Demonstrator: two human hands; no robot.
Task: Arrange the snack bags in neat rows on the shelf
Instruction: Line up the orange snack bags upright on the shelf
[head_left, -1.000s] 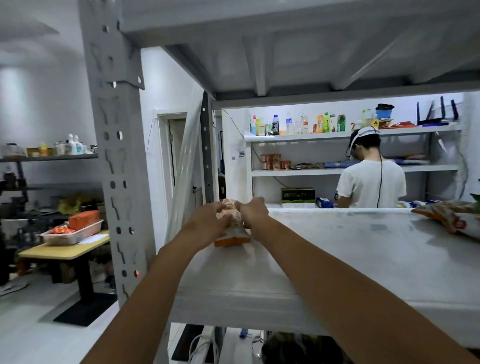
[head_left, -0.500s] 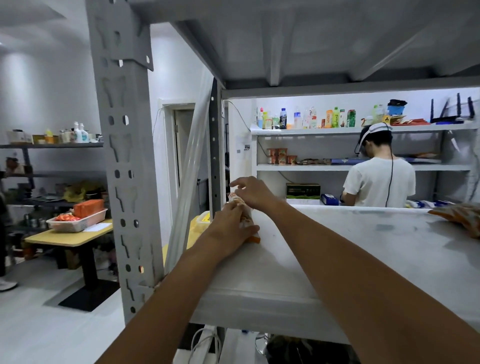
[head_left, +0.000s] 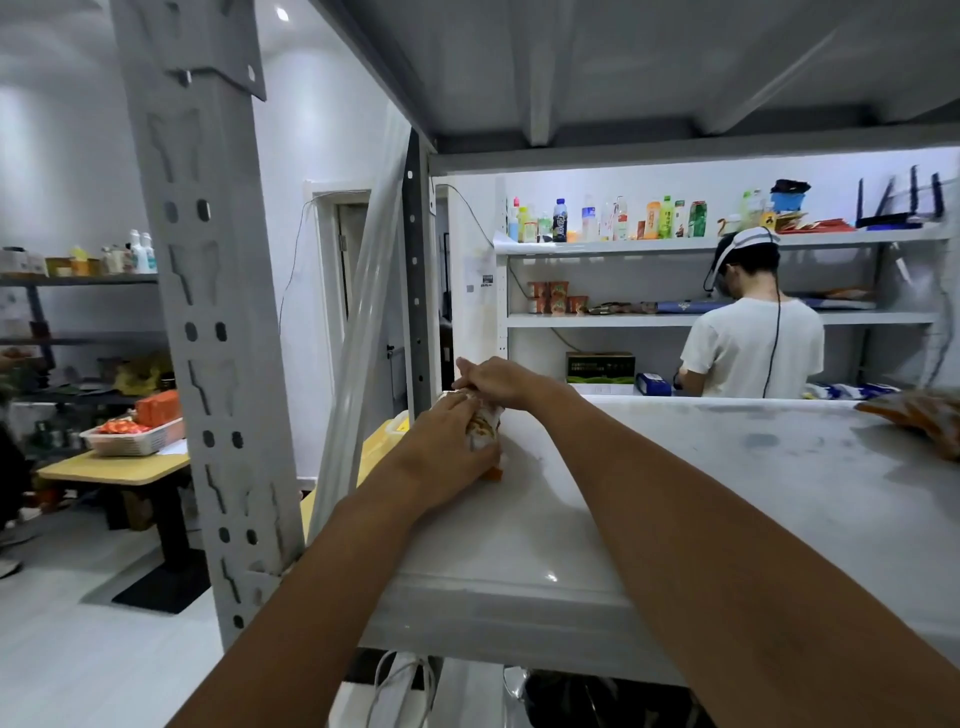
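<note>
Head view: my left hand (head_left: 447, 441) lies curled over a snack bag (head_left: 484, 427) at the far left corner of the white shelf (head_left: 675, 499), beside the grey upright (head_left: 418, 280). My right hand (head_left: 498, 382) pinches the bag's far end. Another bag (head_left: 919, 415) lies at the shelf's right edge.

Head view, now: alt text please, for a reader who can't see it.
Both bare hands, left hand and right hand, press a snack bag down at the far left corner of a white metal shelf. Another orange bag lies at the right edge; a person in a white T-shirt faces stocked shelves behind.
</note>
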